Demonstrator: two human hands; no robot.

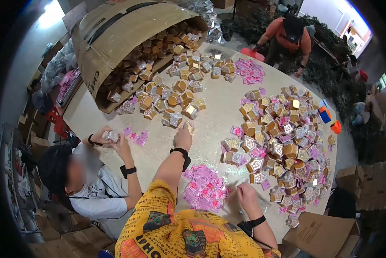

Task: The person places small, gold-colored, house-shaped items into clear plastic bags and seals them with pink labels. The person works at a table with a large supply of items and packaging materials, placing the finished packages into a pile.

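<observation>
Head view: fingers of the left hand point(183, 139) touch a gold faceted ornament point(190, 127) just ahead, grip unclear; right hand point(247, 198), farther off, curls beside pink rectangular cards point(203, 189), contents hidden.

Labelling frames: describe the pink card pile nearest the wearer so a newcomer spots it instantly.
Find the pale table, then the yellow shirt at the picture's lower edge. Above that shirt, left of the right hand, lies a pile of pink cards. Unlike the far pink pile and the small scatter by the white-shirted person, it lies nearest the yellow shirt.
</observation>
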